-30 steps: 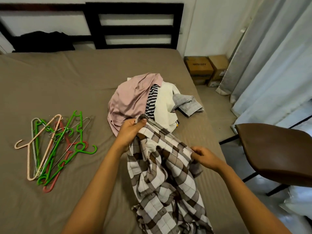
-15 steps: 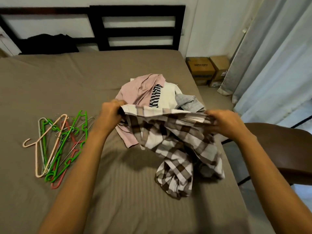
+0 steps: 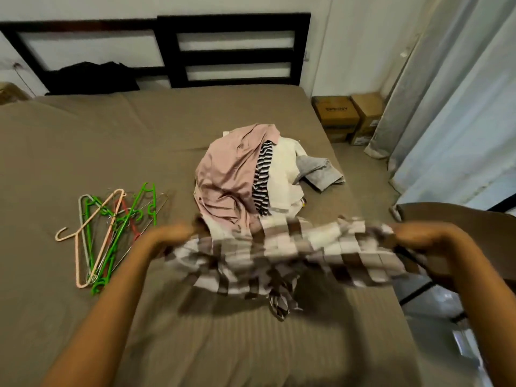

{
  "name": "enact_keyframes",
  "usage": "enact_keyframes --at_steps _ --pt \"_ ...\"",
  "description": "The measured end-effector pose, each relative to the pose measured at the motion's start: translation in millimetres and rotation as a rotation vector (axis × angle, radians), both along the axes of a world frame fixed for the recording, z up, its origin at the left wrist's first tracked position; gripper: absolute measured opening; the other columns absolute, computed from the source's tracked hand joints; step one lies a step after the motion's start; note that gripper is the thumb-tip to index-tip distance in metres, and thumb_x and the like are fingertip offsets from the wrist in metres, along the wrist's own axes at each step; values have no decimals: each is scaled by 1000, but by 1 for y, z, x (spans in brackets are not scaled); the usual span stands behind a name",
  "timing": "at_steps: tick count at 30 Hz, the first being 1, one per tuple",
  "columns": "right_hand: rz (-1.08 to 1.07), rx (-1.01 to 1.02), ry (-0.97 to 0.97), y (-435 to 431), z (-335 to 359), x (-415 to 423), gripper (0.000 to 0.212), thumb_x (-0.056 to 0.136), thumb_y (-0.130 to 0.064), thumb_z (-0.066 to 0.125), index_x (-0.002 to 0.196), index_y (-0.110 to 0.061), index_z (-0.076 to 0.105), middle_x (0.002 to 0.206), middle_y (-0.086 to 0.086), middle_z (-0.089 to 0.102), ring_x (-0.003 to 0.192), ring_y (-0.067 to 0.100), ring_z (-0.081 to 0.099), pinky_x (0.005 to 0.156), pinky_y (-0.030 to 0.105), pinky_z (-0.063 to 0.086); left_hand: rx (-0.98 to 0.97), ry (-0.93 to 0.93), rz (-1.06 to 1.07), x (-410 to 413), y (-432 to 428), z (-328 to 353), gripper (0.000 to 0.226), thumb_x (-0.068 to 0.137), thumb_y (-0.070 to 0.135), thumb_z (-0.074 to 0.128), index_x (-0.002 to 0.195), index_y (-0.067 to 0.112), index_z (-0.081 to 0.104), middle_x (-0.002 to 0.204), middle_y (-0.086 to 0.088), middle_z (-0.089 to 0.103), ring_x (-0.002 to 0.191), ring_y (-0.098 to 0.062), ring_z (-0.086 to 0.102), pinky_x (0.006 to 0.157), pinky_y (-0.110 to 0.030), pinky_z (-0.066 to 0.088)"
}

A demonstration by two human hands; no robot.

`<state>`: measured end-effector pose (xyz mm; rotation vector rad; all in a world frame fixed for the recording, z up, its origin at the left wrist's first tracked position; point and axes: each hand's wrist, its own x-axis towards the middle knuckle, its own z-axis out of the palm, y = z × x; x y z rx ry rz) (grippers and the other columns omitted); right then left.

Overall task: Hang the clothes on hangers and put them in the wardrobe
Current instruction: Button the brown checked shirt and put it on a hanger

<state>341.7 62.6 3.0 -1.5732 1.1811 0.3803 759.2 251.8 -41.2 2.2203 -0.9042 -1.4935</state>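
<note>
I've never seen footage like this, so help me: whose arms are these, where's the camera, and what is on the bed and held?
No robot here: these are a person's two bare hands, filmed by a wide-angle camera worn on the head, looking forward and down. The left hand and right hand each grip one end of a checked shirt, stretched between them above the bed; it looks blurred. On the bed lie hangers to the left and a pile of clothes ahead.
</note>
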Motion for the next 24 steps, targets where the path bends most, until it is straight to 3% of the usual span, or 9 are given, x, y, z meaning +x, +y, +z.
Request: enact_keyframes --at_steps 2,4,7,9,10,13,15,20,24 --pt "259 286 62 11 11 -22 38 67 -15 69 105 -8 69 102 14 70 94 26 65 85 37 50 336 280 -345 -14 41 15 42 68 39 77 99 11 69 99 -6 73 92 -20 68 84 -36 53" --pt "334 325 -104 13 25 -39 39 67 -19 76 102 -3 71 105 20 68 101 35 64 89 42 49 394 428 -470 -15 67 35 43 54 31 79 91 12 71 87 -2 74 80 -13 70 74 -27 56" --pt "62 43 -396 4 43 -34 26 75 -8 69 101 -12 73 103 16 70 97 30 66 81 32 54 -32 415 -161 -3 64 70 41 35 27 88 73 15 78 89 -2 74 75 -10 70 65 -20 55" --pt "-249 -227 -394 -15 38 -10 30 81 3 58 81 -22 76 83 4 73 79 18 67 65 22 53 -289 415 153 -5 43 84 10 60 13 77 59 22 77 78 0 74 60 -5 68 51 -16 52" --pt "-350 -342 -348 -28 29 6 25 81 0 60 79 -19 75 80 7 71 76 20 64 62 23 51 -342 367 285 -4 25 81 19 75 12 70 60 21 77 77 -1 74 56 -3 67 47 -16 51" --pt "-372 -529 -140 -50 -8 49 16 79 -11 66 92 -2 67 85 20 62 74 26 54 64 30 41 -347 188 477 7 -25 33 24 90 32 56 89 12 69 96 -9 73 68 -15 70 64 -28 57" --pt "-324 -588 -42 -47 -33 68 18 81 -5 65 97 3 65 83 16 60 76 28 55 64 30 39 -328 91 528 6 -42 -5 26 89 33 56 79 10 63 89 -17 65 72 -26 62 66 -35 49" --pt "-399 -490 -26 -25 -88 77 13 77 6 60 88 2 66 71 14 60 62 27 54 55 30 46 -265 -18 503 -30 -45 -45 33 98 31 36 71 18 51 70 -7 52 60 -16 46 52 -24 42" --pt "-704 -404 -149 -26 -102 69 11 78 5 60 87 2 67 62 11 57 51 25 52 51 31 47 -166 156 580 -20 -40 -68 42 87 58 43 82 19 59 92 -12 62 74 -21 58 71 -31 47"
